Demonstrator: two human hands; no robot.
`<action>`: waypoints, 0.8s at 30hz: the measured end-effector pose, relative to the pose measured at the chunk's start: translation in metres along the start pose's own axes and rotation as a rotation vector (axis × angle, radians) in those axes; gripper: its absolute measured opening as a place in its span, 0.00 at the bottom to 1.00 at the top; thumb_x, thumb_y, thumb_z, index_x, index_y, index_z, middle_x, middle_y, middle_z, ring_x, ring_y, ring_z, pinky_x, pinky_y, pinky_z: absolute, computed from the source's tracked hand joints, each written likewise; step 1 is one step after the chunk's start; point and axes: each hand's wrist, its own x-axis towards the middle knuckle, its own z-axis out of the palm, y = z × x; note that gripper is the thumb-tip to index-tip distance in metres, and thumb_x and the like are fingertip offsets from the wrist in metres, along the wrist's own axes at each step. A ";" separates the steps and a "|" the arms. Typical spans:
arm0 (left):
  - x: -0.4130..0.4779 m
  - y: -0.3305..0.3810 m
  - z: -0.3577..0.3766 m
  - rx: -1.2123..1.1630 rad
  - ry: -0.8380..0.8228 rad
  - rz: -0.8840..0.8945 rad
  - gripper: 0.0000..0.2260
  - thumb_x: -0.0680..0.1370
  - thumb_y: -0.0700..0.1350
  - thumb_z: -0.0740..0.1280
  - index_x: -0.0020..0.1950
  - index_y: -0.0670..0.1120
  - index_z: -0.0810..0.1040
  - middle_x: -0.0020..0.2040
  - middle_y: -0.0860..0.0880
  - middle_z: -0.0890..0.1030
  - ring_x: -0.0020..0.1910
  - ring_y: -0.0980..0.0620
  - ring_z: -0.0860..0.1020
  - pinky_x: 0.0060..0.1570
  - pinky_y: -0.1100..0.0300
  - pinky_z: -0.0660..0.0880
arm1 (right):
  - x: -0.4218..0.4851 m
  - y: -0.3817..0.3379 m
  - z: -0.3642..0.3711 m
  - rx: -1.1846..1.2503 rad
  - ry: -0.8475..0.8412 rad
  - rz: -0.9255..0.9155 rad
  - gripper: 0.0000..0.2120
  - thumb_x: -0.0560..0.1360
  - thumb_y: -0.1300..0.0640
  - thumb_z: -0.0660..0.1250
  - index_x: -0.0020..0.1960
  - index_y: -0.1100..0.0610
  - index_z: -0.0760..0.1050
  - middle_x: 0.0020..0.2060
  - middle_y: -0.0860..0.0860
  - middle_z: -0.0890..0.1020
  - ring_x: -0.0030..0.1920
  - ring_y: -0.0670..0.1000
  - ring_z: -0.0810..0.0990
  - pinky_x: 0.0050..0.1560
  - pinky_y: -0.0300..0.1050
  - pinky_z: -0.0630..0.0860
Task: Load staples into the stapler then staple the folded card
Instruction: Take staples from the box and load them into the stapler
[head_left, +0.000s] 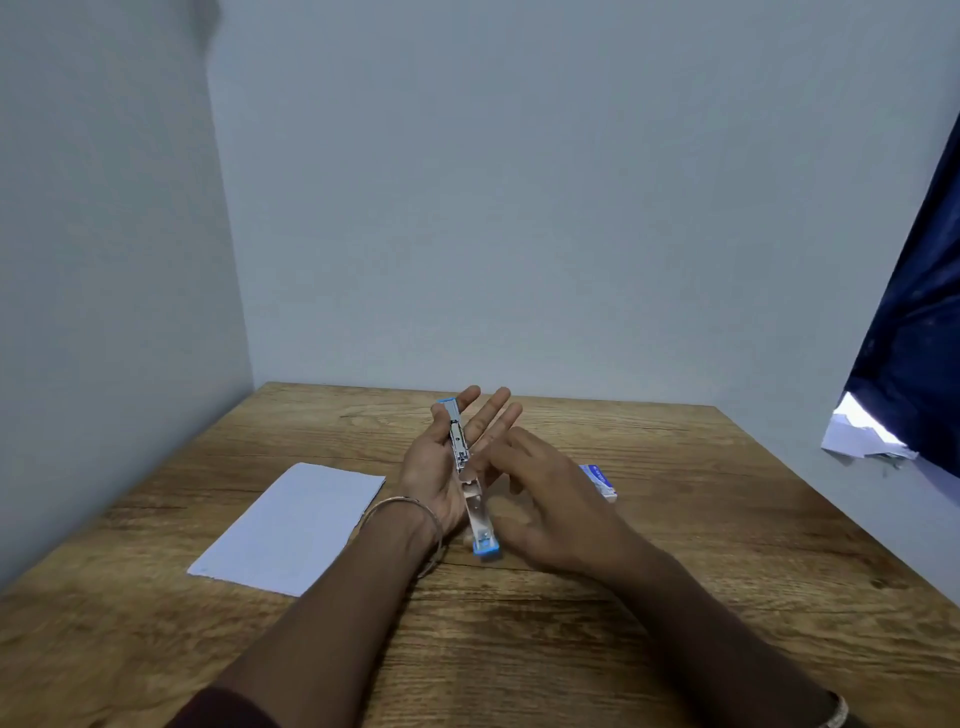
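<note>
One folded card, pale blue-white and rectangular, lies flat on the left part of a wooden table, its far edge slightly ragged, well apart from everything else. Just right of it a person's left hand is held palm up above the tabletop, fingers stretched out and spread, thumb laid along one side of the single stapler resting in the palm. The stapler is swung fully open into one long straight line: the silver metal magazine channel runs along the palm toward the far fingertips and ends in a light-blue tip, while the other half points back toward the person past the wrist, ending in a light-blue plastic end that hangs just above the table. A thin metal bangle circles the left wrist. To the right, the right hand hovers palm down close beside the stapler's hinge, its fingers loosely curled and somewhat blurred; whether they pinch anything cannot be told. Behind that hand, partly hidden by it, one small blue-and-white staple box sits on the table; its printing is too small to read. At the far right edge, a dark blue curtain hangs against the plain wall, with white paper scraps below it.
</note>
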 end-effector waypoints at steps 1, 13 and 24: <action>0.000 0.001 0.001 0.011 -0.005 0.010 0.20 0.86 0.57 0.50 0.63 0.47 0.76 0.64 0.41 0.82 0.57 0.43 0.83 0.55 0.45 0.76 | 0.001 0.000 0.001 0.032 0.046 0.006 0.13 0.72 0.62 0.71 0.55 0.53 0.79 0.50 0.47 0.79 0.50 0.50 0.77 0.46 0.54 0.78; -0.009 -0.023 0.011 0.461 -0.119 0.018 0.20 0.84 0.55 0.56 0.71 0.48 0.75 0.62 0.40 0.81 0.65 0.38 0.77 0.72 0.37 0.68 | -0.001 0.018 -0.003 0.443 0.350 0.350 0.12 0.76 0.57 0.74 0.58 0.55 0.76 0.48 0.51 0.86 0.48 0.53 0.85 0.48 0.56 0.83; -0.024 -0.029 0.020 1.144 -0.222 0.407 0.14 0.83 0.51 0.64 0.65 0.46 0.73 0.63 0.39 0.77 0.62 0.44 0.80 0.65 0.42 0.75 | 0.002 0.026 0.001 0.532 0.240 0.354 0.12 0.80 0.62 0.69 0.63 0.61 0.80 0.66 0.60 0.81 0.66 0.57 0.80 0.67 0.60 0.76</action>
